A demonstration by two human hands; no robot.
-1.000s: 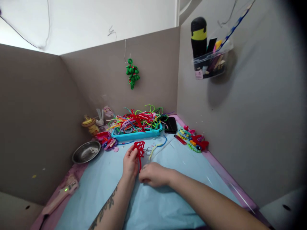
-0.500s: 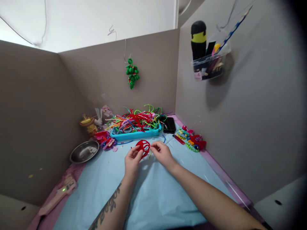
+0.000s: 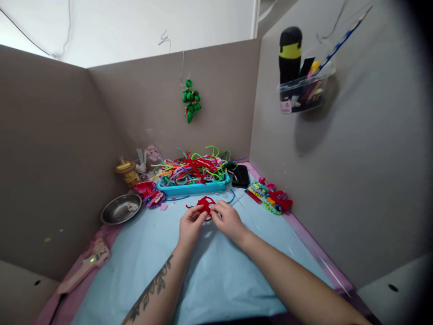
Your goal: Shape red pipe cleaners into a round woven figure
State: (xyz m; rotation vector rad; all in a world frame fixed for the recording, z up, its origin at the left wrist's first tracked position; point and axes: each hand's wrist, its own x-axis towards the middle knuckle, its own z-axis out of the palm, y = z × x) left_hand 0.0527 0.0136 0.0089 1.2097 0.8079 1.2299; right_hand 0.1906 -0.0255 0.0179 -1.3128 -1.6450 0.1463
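Observation:
Between my two hands, just above the blue table cover, is a red pipe-cleaner piece (image 3: 205, 202) bent into loops. My left hand (image 3: 192, 223) pinches its left side between thumb and fingertips. My right hand (image 3: 228, 219) has its fingers pressed together at the right side of the loops; fingers partly hide the lower part. Behind it stands a light blue tray (image 3: 194, 188) heaped with pipe cleaners (image 3: 198, 168) in many colours. A blue pipe cleaner (image 3: 232, 197) lies just behind my right hand.
At left are a metal bowl (image 3: 113, 213) with small white bits and a pink glue gun (image 3: 84, 271) with a green light. Colourful pipe-cleaner pieces (image 3: 270, 197) and a black phone (image 3: 241, 176) lie at right. A clear box (image 3: 304, 97) of tools hangs on the right panel.
My right hand has come closer to my left, and the red loops look more gathered between them. The view has shifted slightly.

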